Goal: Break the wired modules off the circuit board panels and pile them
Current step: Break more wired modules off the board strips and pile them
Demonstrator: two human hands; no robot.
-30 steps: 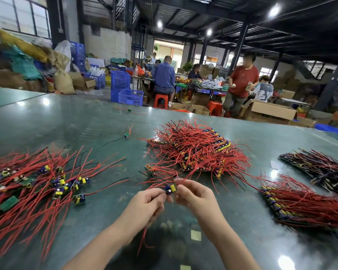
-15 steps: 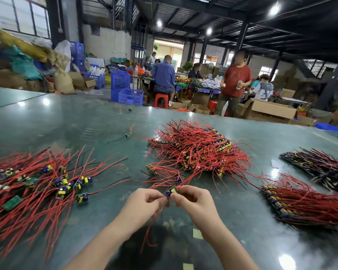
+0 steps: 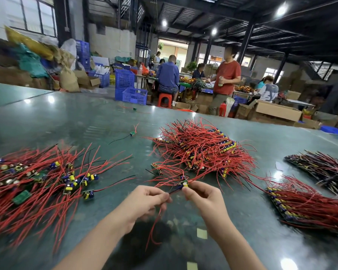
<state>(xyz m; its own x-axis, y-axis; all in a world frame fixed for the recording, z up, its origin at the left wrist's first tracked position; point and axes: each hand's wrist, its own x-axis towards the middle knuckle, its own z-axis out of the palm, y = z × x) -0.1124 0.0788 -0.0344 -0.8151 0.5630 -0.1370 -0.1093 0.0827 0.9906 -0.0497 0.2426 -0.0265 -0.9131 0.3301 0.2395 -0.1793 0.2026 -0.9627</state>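
Both hands work just above the near edge of the green surface [image 3: 70, 121]: the right hand [image 3: 205, 195] pinches a small wired module [image 3: 184, 184] at its fingertips, while the left hand [image 3: 146, 199], fingers curled, pinches a red wire [image 3: 154, 225] that hangs down from it. Loose broken-off modules [image 3: 37, 182] lie piled toward the left edge, a heap of wired panels [image 3: 201, 151] sits mid-surface, and two more panel stacks [image 3: 308, 203] lie toward the right edge.

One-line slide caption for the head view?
Both hands, left and right, pinch a wired module above the green table.
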